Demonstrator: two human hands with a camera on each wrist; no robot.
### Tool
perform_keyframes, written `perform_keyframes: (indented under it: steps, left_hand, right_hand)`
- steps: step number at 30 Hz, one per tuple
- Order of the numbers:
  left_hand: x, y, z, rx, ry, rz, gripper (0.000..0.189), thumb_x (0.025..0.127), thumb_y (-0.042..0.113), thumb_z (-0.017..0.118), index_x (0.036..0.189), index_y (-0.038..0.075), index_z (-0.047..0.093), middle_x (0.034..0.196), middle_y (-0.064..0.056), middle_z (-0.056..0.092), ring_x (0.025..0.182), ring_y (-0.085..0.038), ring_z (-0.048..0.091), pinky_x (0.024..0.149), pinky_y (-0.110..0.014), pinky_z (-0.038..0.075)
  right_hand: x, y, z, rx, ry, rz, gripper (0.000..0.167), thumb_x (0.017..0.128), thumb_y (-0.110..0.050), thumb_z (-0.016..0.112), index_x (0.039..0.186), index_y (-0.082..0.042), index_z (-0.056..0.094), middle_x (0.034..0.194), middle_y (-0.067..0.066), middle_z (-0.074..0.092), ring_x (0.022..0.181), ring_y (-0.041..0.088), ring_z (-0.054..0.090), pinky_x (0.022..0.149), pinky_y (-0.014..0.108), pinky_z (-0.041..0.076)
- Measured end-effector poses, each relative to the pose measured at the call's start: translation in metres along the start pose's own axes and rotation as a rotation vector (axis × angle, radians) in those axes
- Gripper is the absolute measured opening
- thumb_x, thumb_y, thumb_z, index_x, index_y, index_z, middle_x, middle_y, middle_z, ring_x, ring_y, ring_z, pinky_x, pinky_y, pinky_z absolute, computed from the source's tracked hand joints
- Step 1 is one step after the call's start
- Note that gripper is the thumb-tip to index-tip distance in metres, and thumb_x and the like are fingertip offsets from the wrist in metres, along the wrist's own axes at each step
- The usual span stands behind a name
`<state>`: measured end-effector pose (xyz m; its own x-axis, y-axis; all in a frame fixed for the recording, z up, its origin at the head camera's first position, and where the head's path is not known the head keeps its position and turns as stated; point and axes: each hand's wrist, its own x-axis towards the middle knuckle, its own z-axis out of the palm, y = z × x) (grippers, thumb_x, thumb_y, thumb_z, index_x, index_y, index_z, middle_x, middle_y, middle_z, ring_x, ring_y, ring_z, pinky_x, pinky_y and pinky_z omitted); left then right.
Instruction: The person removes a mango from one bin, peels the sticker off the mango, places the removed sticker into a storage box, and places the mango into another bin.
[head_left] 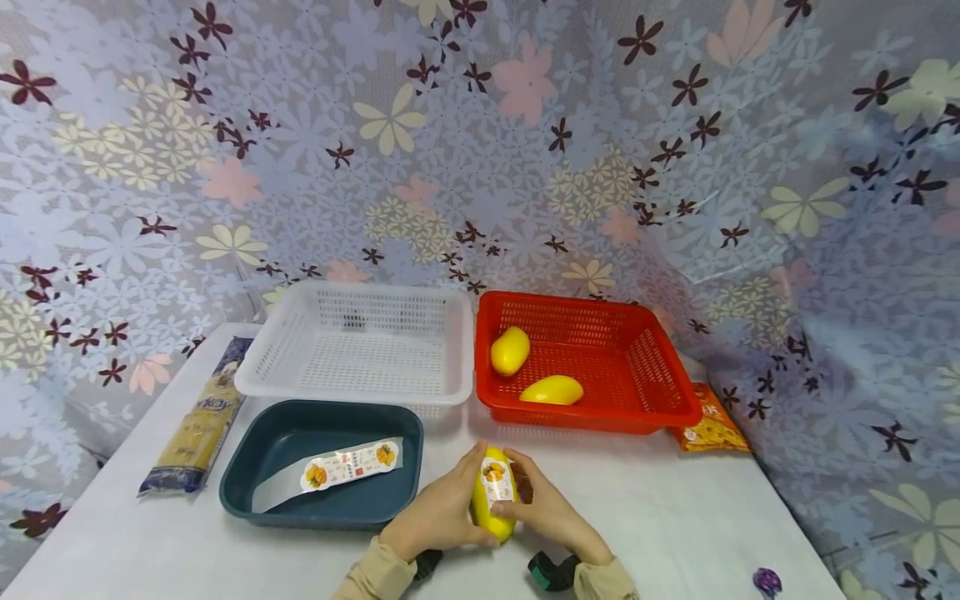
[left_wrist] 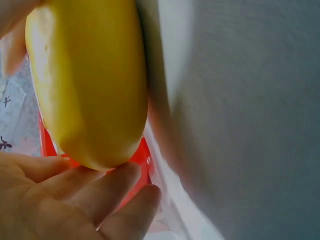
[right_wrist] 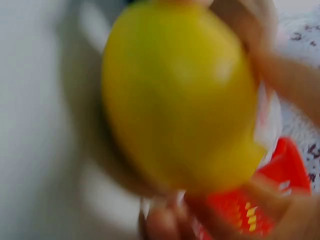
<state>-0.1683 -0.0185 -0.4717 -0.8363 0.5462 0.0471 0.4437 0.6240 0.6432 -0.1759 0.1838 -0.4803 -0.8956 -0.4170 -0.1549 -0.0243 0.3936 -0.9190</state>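
Observation:
A yellow mango (head_left: 482, 502) is between both hands at the front of the table, with a printed white label (head_left: 498, 482) on its upper side. My left hand (head_left: 444, 505) grips the mango from the left, thumb near its close end and fingers at the far end. From the right, my right hand (head_left: 553, 510) holds it too, its thumb on the label's lower end. The mango's smooth side (left_wrist: 95, 85) fills much of the left wrist view. In the right wrist view the mango (right_wrist: 175, 100) is blurred, and a label edge shows.
Left of the hands, a dark teal tray (head_left: 243, 508) holds a label strip (head_left: 348, 467). Behind stand a white basket (head_left: 360, 387) and a red basket (head_left: 600, 417) with two mangoes. A noodle pack (head_left: 198, 425) lies far left, an orange snack bag (head_left: 712, 429) right.

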Motion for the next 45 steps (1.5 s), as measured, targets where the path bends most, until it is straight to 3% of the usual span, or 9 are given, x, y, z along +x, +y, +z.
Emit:
perform_keyframes:
  steps: [5, 9, 14, 20, 28, 35, 40, 42, 45]
  left_hand:
    - [0.002, -0.005, 0.0, -0.114, -0.025, -0.018, 0.117, 0.067, 0.036, 0.088, 0.152, -0.002, 0.018, 0.159, -0.02, 0.024, 0.137, -0.033, 0.043, 0.11, -0.046, 0.041]
    - [0.003, -0.008, -0.001, -0.354, -0.01, -0.057, 0.098, 0.076, 0.032, 0.083, 0.148, -0.005, 0.027, 0.156, -0.022, 0.029, 0.139, -0.037, 0.039, 0.112, -0.051, 0.036]
    - [0.006, -0.008, 0.002, -0.598, 0.125, -0.128, 0.046, 0.091, 0.021, 0.068, 0.125, -0.004, 0.049, 0.146, -0.028, 0.043, 0.132, -0.042, 0.047, 0.105, -0.048, 0.044]
    - [0.008, -0.005, 0.006, -0.539, 0.295, -0.268, 0.029, 0.089, 0.025, 0.07, 0.098, -0.001, 0.06, 0.109, -0.021, 0.069, 0.099, -0.031, 0.069, 0.082, -0.036, 0.058]
    - [0.01, -0.005, 0.01, -0.498, 0.415, -0.334, 0.017, 0.086, 0.019, 0.072, 0.084, 0.004, 0.066, 0.079, -0.005, 0.064, 0.072, -0.011, 0.053, 0.061, -0.018, 0.044]
    - [0.01, 0.004, 0.014, -0.406, 0.562, -0.278, 0.013, 0.081, 0.016, 0.077, 0.077, 0.009, 0.066, 0.069, 0.0, 0.064, 0.061, -0.003, 0.052, 0.053, -0.016, 0.045]
    - [0.009, 0.012, 0.015, -0.411, 0.613, -0.286, 0.027, 0.077, 0.011, 0.08, 0.098, 0.011, 0.065, 0.07, 0.001, 0.068, 0.062, -0.001, 0.057, 0.057, -0.016, 0.048]
    - [0.009, 0.015, 0.016, -0.413, 0.637, -0.246, 0.036, 0.075, 0.007, 0.081, 0.105, 0.011, 0.061, 0.071, 0.0, 0.069, 0.062, -0.002, 0.06, 0.059, -0.016, 0.05]
    - [0.007, 0.022, 0.017, -0.38, 0.665, -0.1, 0.035, 0.073, 0.002, 0.081, 0.101, 0.009, 0.062, 0.07, -0.002, 0.069, 0.062, -0.006, 0.061, 0.059, -0.019, 0.053]
  right_hand:
    - [0.001, 0.01, -0.008, 0.047, -0.18, -0.101, 0.103, 0.081, -0.023, 0.079, 0.156, -0.01, 0.009, 0.15, 0.023, 0.028, 0.12, 0.027, 0.043, 0.093, 0.02, 0.046]
    - [0.0, 0.012, -0.008, -0.063, -0.154, -0.083, 0.109, 0.075, -0.031, 0.084, 0.156, -0.02, 0.012, 0.152, 0.019, 0.027, 0.128, 0.029, 0.034, 0.106, 0.035, 0.038]
    - [0.0, 0.013, -0.005, -0.141, -0.105, -0.046, 0.112, 0.068, -0.032, 0.088, 0.154, -0.031, 0.017, 0.151, 0.014, 0.029, 0.13, 0.028, 0.031, 0.109, 0.05, 0.031]
    - [0.001, 0.011, -0.001, -0.181, -0.106, -0.072, 0.117, 0.063, -0.031, 0.091, 0.154, -0.033, 0.017, 0.144, 0.014, 0.036, 0.12, 0.026, 0.035, 0.098, 0.043, 0.036]
    - [0.001, 0.006, 0.01, -0.256, -0.06, -0.07, 0.116, 0.058, -0.032, 0.092, 0.151, -0.037, 0.021, 0.129, 0.009, 0.048, 0.109, 0.023, 0.039, 0.083, 0.039, 0.037]
    - [0.001, 0.008, 0.011, -0.256, -0.041, -0.062, 0.115, 0.058, -0.032, 0.091, 0.149, -0.035, 0.022, 0.124, 0.008, 0.049, 0.106, 0.023, 0.039, 0.081, 0.039, 0.037]
    - [0.0, 0.009, 0.012, -0.254, -0.031, -0.054, 0.114, 0.056, -0.032, 0.091, 0.148, -0.036, 0.024, 0.118, 0.007, 0.051, 0.104, 0.023, 0.04, 0.079, 0.037, 0.037]
    - [0.0, 0.01, 0.011, -0.252, -0.027, -0.052, 0.113, 0.056, -0.032, 0.091, 0.147, -0.036, 0.024, 0.117, 0.007, 0.052, 0.104, 0.023, 0.04, 0.079, 0.037, 0.037]
    - [0.0, 0.011, 0.011, -0.24, -0.029, -0.051, 0.111, 0.057, -0.032, 0.09, 0.146, -0.037, 0.024, 0.125, 0.006, 0.051, 0.106, 0.024, 0.039, 0.081, 0.038, 0.037]
